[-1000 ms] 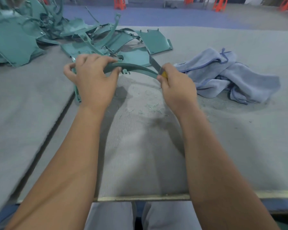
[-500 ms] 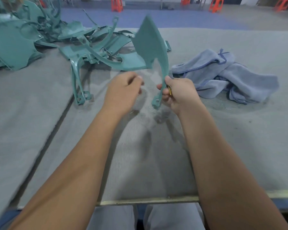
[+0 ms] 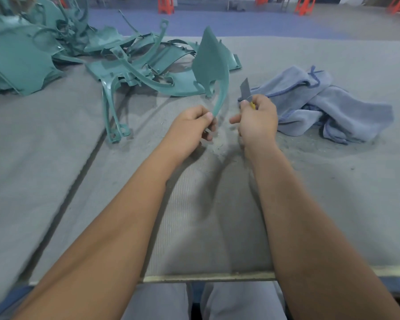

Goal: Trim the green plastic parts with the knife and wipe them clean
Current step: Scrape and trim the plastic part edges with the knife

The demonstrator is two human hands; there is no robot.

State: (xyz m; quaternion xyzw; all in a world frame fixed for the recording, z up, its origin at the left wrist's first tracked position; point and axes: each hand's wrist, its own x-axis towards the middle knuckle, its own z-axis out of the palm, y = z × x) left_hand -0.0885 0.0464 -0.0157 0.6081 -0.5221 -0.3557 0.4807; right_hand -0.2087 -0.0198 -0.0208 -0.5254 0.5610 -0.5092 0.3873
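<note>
A green plastic part [image 3: 211,63] stands upright over the table, a broad pointed blade shape with a thin curved stem running down. My left hand [image 3: 189,128] pinches the lower end of that stem. My right hand [image 3: 258,121] grips a yellow-handled knife [image 3: 246,92], its grey blade pointing up, a short gap to the right of the part and not touching it. A crumpled blue cloth [image 3: 333,105] lies on the table just right of my right hand.
A heap of other green plastic parts [image 3: 56,49] covers the far left of the grey felt table [image 3: 333,181]. One long green frame piece [image 3: 112,116] lies left of my left hand. Fine shavings are scattered under the hands. Orange stools stand on the floor beyond.
The part went from lying across both hands to standing upright. My left hand now pinches its stem, and my right hand has drawn the knife away to the right, blade up.
</note>
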